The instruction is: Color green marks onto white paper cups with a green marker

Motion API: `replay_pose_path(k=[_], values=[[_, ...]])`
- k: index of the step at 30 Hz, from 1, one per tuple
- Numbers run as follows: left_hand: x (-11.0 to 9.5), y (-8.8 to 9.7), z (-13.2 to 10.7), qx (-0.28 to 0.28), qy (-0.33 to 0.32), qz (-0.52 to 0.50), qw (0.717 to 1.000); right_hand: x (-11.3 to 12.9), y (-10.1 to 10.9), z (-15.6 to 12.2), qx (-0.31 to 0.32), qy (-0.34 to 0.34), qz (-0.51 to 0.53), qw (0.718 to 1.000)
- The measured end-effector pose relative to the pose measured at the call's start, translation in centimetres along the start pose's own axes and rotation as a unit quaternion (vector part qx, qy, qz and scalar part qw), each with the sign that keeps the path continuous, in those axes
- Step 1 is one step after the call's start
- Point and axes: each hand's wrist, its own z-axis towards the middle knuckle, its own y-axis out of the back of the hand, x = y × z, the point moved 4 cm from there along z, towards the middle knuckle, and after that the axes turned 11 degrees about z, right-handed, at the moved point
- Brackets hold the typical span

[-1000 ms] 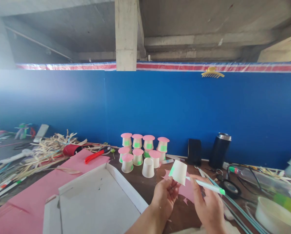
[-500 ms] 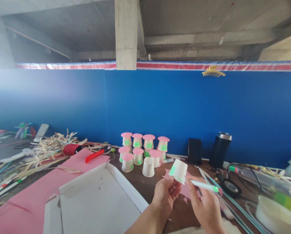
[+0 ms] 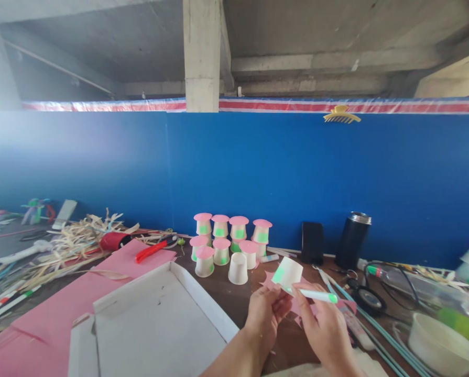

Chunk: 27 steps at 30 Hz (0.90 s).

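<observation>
A white paper cup [image 3: 292, 270] with a green patch on its side is tilted upside down in front of me. My left hand [image 3: 266, 313] grips it by the rim, fingers closed. In my right hand [image 3: 319, 320] a white marker with a green end [image 3: 316, 296] is pinched, its green end pointing right. The marker's other end is at the cup's lower edge, partly hidden by my fingers. Pink paper scraps with jagged edges [image 3: 269, 281] lie beneath and behind the cup. Just left of it, a plain white cup [image 3: 238, 268] stands upside down on the table.
Several cups with pink paper discs on top [image 3: 239, 226] are grouped at the back, some stacked. A white box lid [image 3: 159, 324] lies front left on pink paper [image 3: 57, 314]. At right are a black thermos [image 3: 352, 242], a tape roll [image 3: 370, 301] and a white bowl [image 3: 442, 340].
My right hand has moved left with the marker, bringing it against the cup's lower edge. My left hand still holds the cup in nearly the same place. The view has shifted slightly.
</observation>
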Motion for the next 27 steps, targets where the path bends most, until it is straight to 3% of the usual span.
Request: replay_pose_path(k=[27], values=[[0.45,0.25,0.53,0.017,-0.013,0.089,0.996,-0.58,-0.36,-0.22,0.015,-0.009,0.012,1.000]])
